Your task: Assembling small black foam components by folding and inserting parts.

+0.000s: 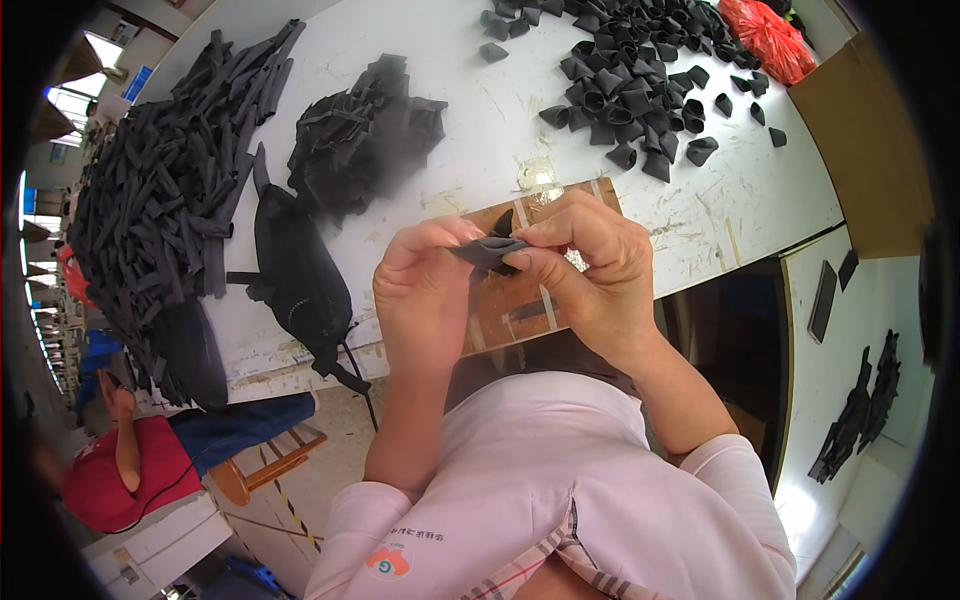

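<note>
Between my two hands, above a brown board (485, 322) with strips of tape, is a small dark grey fabric piece (484, 250). My left hand (428, 285) pinches its left end between thumb and fingertips. My right hand (592, 268) grips the other end with thumb and index finger. The piece looks folded; its exact shape is partly hidden by my fingers. Just behind it a black pointed tip (504, 222) shows, and I cannot tell whether it belongs to the same piece.
Long dark fabric strips (165, 180) are heaped at the left, with a smaller pile (365, 135) beside them. A black waist bag (300, 265) lies nearer. Folded dark loops (625, 85) spread at the far right by a red plastic bag (768, 40) and cardboard box (860, 150). Another person (130, 470) sits at left.
</note>
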### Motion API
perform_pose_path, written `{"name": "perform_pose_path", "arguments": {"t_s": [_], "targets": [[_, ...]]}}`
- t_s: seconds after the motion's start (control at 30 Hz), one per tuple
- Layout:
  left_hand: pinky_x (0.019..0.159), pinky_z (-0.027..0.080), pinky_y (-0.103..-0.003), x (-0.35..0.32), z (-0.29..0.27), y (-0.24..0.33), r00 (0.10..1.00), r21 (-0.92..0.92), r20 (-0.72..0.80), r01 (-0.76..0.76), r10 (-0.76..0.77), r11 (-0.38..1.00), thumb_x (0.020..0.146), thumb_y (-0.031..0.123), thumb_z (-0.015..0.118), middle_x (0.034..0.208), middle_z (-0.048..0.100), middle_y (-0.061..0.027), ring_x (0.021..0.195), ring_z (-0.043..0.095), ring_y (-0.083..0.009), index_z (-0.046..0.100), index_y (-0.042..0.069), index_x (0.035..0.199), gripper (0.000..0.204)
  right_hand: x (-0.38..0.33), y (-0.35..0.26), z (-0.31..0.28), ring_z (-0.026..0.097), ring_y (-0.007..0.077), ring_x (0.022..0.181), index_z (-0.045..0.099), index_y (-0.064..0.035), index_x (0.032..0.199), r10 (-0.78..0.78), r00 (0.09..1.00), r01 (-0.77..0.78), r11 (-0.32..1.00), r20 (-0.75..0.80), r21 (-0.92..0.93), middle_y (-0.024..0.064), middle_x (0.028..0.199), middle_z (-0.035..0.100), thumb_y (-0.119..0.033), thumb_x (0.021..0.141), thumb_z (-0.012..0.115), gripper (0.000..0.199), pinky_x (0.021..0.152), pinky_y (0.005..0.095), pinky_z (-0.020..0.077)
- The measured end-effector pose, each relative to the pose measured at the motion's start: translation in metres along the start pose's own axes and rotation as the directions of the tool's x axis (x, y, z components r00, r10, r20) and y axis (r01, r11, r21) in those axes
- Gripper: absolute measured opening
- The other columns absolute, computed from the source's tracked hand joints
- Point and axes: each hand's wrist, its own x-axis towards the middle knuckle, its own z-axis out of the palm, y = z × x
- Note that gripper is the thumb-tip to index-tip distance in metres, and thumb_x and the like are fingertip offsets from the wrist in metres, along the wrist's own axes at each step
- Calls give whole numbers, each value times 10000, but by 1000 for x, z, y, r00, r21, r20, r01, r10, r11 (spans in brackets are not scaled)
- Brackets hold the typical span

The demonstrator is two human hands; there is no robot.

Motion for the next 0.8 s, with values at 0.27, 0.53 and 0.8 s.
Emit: {"name": "perform_pose_path", "arguments": {"t_s": [0.27, 0.53, 0.8], "targets": [[798, 419, -276, 5, 7, 6, 1000, 412, 21, -11, 2, 911, 791, -31, 563, 916, 582, -93, 881, 538, -145, 570, -10, 902, 114, -8, 10, 5, 509, 179, 547, 548, -7, 705, -39, 998, 35, 994, -45, -101, 66, 648, 517, 21, 671, 662, 122, 476, 271, 403], [643, 447, -223, 8, 2, 4, 994, 801, 96, -104, 45, 590, 786, 9, 594, 793, 617, -70, 696, 568, -94, 589, -11, 872, 88, 4, 8, -1, 508, 230, 588, 563, -26, 723, -179, 980, 197, 912, 81, -361, 76, 670, 496, -54, 680, 670, 119, 495, 300, 397], [730, 442, -349, 11, -32, -42, 991, 985, -109, 119, -82, 122, 727, 68, 616, 936, 537, -135, 783, 535, -255, 524, 12, 1060, 349, 31, 33, -34, 450, 63, 514, 588, 9, 799, 384, 891, -371, 923, -241, 98, 20, 634, 539, -233, 888, 512, 269, 474, 179, 359]]}}
